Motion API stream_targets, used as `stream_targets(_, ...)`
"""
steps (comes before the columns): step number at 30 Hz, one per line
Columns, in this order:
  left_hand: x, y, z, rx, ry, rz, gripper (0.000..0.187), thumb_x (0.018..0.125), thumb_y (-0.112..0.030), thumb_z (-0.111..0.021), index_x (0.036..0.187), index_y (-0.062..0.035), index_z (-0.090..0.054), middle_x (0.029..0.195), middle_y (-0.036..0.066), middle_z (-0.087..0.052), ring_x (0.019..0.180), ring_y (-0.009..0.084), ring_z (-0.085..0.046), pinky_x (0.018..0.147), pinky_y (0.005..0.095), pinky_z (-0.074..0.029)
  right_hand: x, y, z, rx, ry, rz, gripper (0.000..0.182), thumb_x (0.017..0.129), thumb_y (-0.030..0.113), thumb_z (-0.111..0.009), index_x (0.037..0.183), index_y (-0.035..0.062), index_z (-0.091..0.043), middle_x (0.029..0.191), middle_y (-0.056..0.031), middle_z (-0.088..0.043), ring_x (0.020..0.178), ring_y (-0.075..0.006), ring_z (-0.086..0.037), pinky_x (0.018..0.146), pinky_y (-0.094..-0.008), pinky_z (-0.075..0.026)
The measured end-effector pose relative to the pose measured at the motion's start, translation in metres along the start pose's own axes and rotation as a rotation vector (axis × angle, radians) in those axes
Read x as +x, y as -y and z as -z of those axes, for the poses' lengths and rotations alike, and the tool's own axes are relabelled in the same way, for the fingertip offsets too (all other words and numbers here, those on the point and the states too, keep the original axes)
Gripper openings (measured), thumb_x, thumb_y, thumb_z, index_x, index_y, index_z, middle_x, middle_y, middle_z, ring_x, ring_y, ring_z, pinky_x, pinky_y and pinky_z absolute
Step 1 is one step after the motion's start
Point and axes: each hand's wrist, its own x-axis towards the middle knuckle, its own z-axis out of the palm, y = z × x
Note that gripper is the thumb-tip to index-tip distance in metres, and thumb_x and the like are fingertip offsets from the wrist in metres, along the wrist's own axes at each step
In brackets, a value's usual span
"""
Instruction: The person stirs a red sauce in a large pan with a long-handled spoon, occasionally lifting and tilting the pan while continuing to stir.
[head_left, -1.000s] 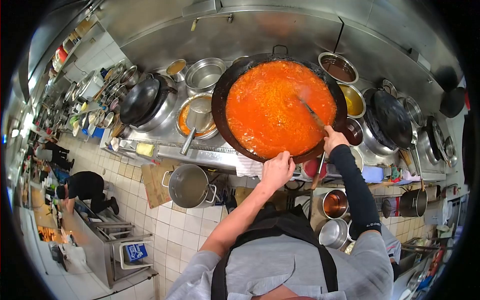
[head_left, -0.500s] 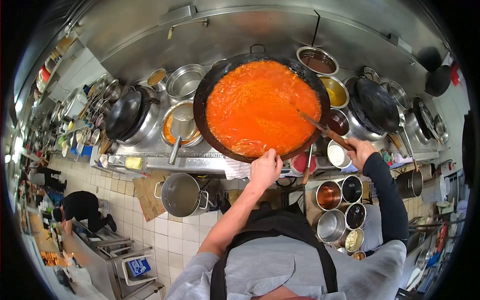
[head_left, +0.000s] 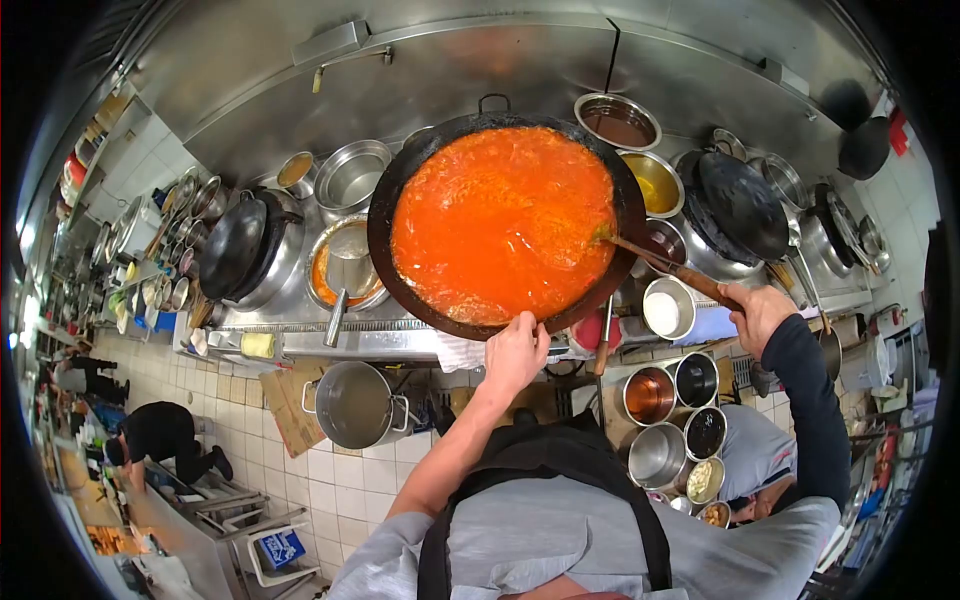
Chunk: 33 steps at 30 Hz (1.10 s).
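Observation:
A large black wok (head_left: 378, 205) stands on the range, filled with bright orange-red sauce (head_left: 490, 220). My left hand (head_left: 517, 355) is closed on the wok's near rim, fingertips pinched at its edge. A white cloth (head_left: 464, 351) hangs just left of that hand. Out to the right, my right hand (head_left: 765, 318) wraps round the wooden handle of a long ladle (head_left: 680, 271). The ladle's shaft crosses the wok's right rim, and its head sits mostly under the sauce near the right side.
A strainer (head_left: 350, 268) rests over a bowl on the left. Black woks (head_left: 232, 248) flank both sides. A white-filled pot (head_left: 668, 308) stands under the ladle handle. Below are a tall stockpot (head_left: 355, 405) and sauce pots (head_left: 650, 395). Another person (head_left: 755, 450) bends close at lower right.
My right hand has drawn the ladle outward to the right, its head now nearer the wok's right rim. My left hand stays on the near rim. The person at lower right shows more.

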Motion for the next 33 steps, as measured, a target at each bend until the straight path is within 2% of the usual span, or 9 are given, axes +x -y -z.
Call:
stream_targets(6, 0.003, 0.001, -0.003, 0.02, -0.046, -0.025, 0.019, 0.1, -0.017, -0.072, 0.096, -0.0045, -0.058, 0.083, 0.021, -0.073, 0.067, 0.0437, -0.074, 0.062, 0.0557, -0.06, 0.07, -0.053, -0.054, -0.085, 0.024, -0.05, 0.048, 0.096, 0.008, -0.073, 0.144, 0.0136, -0.069, 0.097, -0.0267, -0.077, 0.093, -0.0487, -0.075, 0.085, -0.0574, -0.059)
stream_targets(10, 0.002, 0.002, -0.006, 0.038, -0.1, -0.054, 0.018, 0.097, -0.016, -0.073, 0.095, -0.0056, -0.059, 0.08, 0.018, -0.071, 0.066, 0.0408, -0.074, 0.059, 0.0529, -0.06, 0.127, -0.119, -0.102, -0.087, -0.104, 0.104, 0.053, 0.094, 0.007, -0.073, 0.146, 0.0153, -0.067, 0.099, -0.0222, -0.074, 0.095, -0.0465, -0.072, 0.086, -0.0553, -0.059)
stream_targets(14, 0.003, 0.004, -0.008, 0.049, -0.157, -0.097, 0.019, 0.093, -0.017, -0.077, 0.094, -0.0074, -0.06, 0.078, 0.015, -0.069, 0.066, 0.0379, -0.073, 0.058, 0.0503, -0.058, 0.197, -0.161, -0.141, -0.007, -0.129, 0.225, 0.054, 0.092, 0.002, -0.073, 0.144, 0.0155, -0.066, 0.104, -0.0228, -0.075, 0.097, -0.0474, -0.072, 0.088, -0.0567, -0.059)
stream_targets(17, 0.001, 0.005, -0.008, 0.065, -0.178, -0.119, 0.019, 0.091, -0.017, -0.077, 0.093, -0.0091, -0.06, 0.078, 0.012, -0.067, 0.063, 0.0363, -0.071, 0.057, 0.0493, -0.058, 0.242, -0.166, -0.156, 0.03, -0.164, 0.278, 0.055, 0.091, 0.001, -0.074, 0.144, 0.016, -0.066, 0.108, -0.0217, -0.077, 0.099, -0.0477, -0.072, 0.09, -0.0563, -0.059)
stream_targets(21, 0.002, 0.004, -0.008, 0.068, -0.177, -0.119, 0.019, 0.09, -0.016, -0.077, 0.093, -0.0102, -0.06, 0.078, 0.012, -0.067, 0.063, 0.0358, -0.071, 0.056, 0.0488, -0.057, 0.291, -0.147, -0.167, 0.034, -0.185, 0.323, 0.055, 0.091, 0.001, -0.074, 0.142, 0.0164, -0.067, 0.113, -0.0211, -0.077, 0.106, -0.0475, -0.073, 0.093, -0.055, -0.059)
stream_targets(26, 0.002, 0.004, -0.009, 0.081, -0.186, -0.126, 0.018, 0.09, -0.017, -0.077, 0.092, -0.0104, -0.06, 0.079, 0.012, -0.068, 0.064, 0.036, -0.072, 0.056, 0.0484, -0.058, 0.305, -0.09, -0.175, 0.155, -0.166, 0.333, 0.046, 0.095, 0.01, -0.075, 0.141, 0.0137, -0.069, 0.12, -0.0235, -0.078, 0.112, -0.0483, -0.072, 0.098, -0.0548, -0.058)
stream_targets(27, 0.003, 0.003, -0.007, 0.09, -0.171, -0.12, 0.017, 0.091, -0.016, -0.076, 0.092, -0.0096, -0.06, 0.08, 0.012, -0.068, 0.065, 0.0361, -0.072, 0.057, 0.0485, -0.059, 0.307, -0.08, -0.182, 0.159, -0.252, 0.433, 0.048, 0.097, 0.015, -0.076, 0.144, 0.0185, -0.067, 0.118, -0.0252, -0.079, 0.108, -0.0485, -0.074, 0.094, -0.0557, -0.06)
stream_targets(31, 0.001, -0.001, -0.004, 0.11, -0.123, -0.093, 0.016, 0.095, -0.016, -0.072, 0.094, -0.0075, -0.059, 0.083, 0.015, -0.071, 0.067, 0.0377, -0.074, 0.059, 0.0502, -0.061, 0.286, -0.019, -0.188, 0.377, -0.131, 0.372, 0.043, 0.097, 0.017, -0.077, 0.139, 0.011, -0.07, 0.119, -0.0264, -0.079, 0.112, -0.0486, -0.075, 0.099, -0.0543, -0.061)
stream_targets(33, 0.001, 0.0, -0.006, 0.115, -0.111, -0.076, 0.016, 0.096, -0.017, -0.072, 0.095, -0.007, -0.059, 0.082, 0.016, -0.072, 0.067, 0.0392, -0.074, 0.059, 0.0516, -0.061, 0.273, 0.006, -0.196, 0.51, -0.162, 0.47, 0.041, 0.098, 0.017, -0.077, 0.138, 0.0083, -0.071, 0.118, -0.0266, -0.08, 0.113, -0.0488, -0.075, 0.099, -0.0525, -0.062)
